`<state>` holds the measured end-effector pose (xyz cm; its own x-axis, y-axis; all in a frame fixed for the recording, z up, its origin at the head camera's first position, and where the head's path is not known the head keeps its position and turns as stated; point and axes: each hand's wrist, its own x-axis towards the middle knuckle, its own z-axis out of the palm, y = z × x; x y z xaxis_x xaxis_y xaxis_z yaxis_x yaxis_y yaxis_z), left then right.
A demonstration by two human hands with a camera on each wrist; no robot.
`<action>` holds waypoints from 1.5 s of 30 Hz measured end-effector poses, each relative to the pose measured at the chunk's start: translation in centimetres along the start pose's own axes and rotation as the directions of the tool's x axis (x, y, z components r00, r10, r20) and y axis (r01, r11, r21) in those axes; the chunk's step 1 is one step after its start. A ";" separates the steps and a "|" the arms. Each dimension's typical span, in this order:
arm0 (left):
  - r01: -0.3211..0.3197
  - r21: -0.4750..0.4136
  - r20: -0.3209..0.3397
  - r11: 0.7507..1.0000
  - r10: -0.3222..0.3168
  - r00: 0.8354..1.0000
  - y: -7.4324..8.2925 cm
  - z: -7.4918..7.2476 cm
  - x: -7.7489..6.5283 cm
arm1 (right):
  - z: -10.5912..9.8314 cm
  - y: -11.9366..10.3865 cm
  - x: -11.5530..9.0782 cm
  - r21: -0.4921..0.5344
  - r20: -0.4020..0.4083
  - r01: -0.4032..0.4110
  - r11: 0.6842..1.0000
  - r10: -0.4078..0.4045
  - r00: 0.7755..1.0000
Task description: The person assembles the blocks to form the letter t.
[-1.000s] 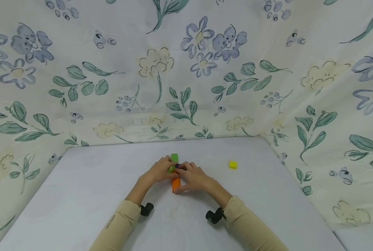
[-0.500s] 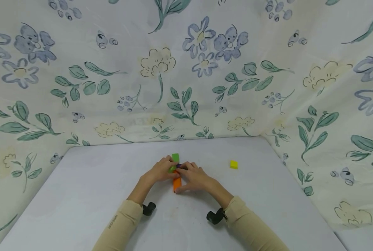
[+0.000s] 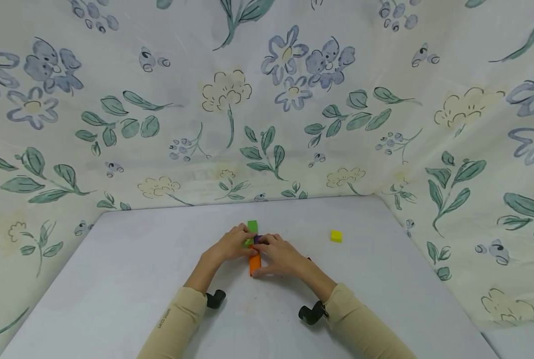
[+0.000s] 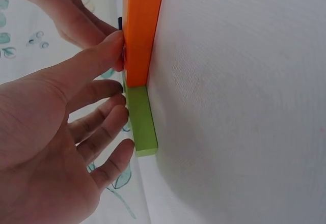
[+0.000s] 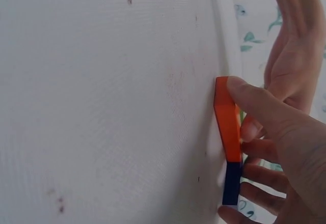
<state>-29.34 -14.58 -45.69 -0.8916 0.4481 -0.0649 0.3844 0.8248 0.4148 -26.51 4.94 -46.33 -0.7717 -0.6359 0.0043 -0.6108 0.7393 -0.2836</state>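
In the head view, several toy blocks lie together on the white table between my two hands. An orange block (image 3: 255,265) points toward me, a green block (image 3: 252,226) sticks out at the far end, and a dark blue-purple block (image 3: 258,240) shows between the fingers. My left hand (image 3: 229,244) holds a light green block (image 4: 143,124) with bent fingers, its thumb against the orange block (image 4: 141,35). My right hand (image 3: 282,257) has its thumb on the orange block's near end (image 5: 227,114) and its fingers along the dark blue block (image 5: 233,183). The palms hide part of the blocks.
A yellow block (image 3: 336,236) lies apart on the table (image 3: 159,259), to the right of the hands. A flower-printed cloth (image 3: 231,164) rises behind the table. Black wrist cameras (image 3: 311,313) hang beneath both forearms.
The head view has shifted slightly. Both hands stay on the blocks in almost the same pose, and the blocks keep their arrangement.
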 end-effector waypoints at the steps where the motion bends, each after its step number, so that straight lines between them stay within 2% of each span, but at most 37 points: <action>1: -0.001 -0.003 0.000 1.000 0.001 1.000 0.0 0.0 0.0 | 0.0 0.0 0.0 -0.007 -0.002 0.000 1.000 0.000 1.000; 20: 0.003 -0.019 0.005 1.000 -0.003 1.000 -0.1 0.2 0.1 | 0.0 -0.1 -0.3 0.003 -0.012 -0.015 1.000 0.015 1.000; 29: 0.021 -0.013 -0.001 1.000 -0.021 1.000 0.1 0.1 0.1 | -0.5 0.6 -0.7 0.024 -0.085 -0.016 1.000 0.018 0.996; 35: 0.042 -0.007 0.010 0.999 -0.042 0.999 -0.1 0.2 0.2 | -1.2 1.1 -1.4 0.110 -0.099 -0.058 0.992 0.069 0.993; 45: 0.044 -0.003 0.011 0.999 -0.044 0.999 -0.1 0.3 0.4 | -1.6 2.5 -2.6 0.104 -0.142 -0.084 0.991 0.098 0.985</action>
<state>-29.68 -14.42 -46.01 -0.9051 0.4150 -0.0930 0.3437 0.8426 0.4146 -26.30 8.82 -45.48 -0.8453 -0.5223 0.1127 -0.5223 0.7631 -0.3808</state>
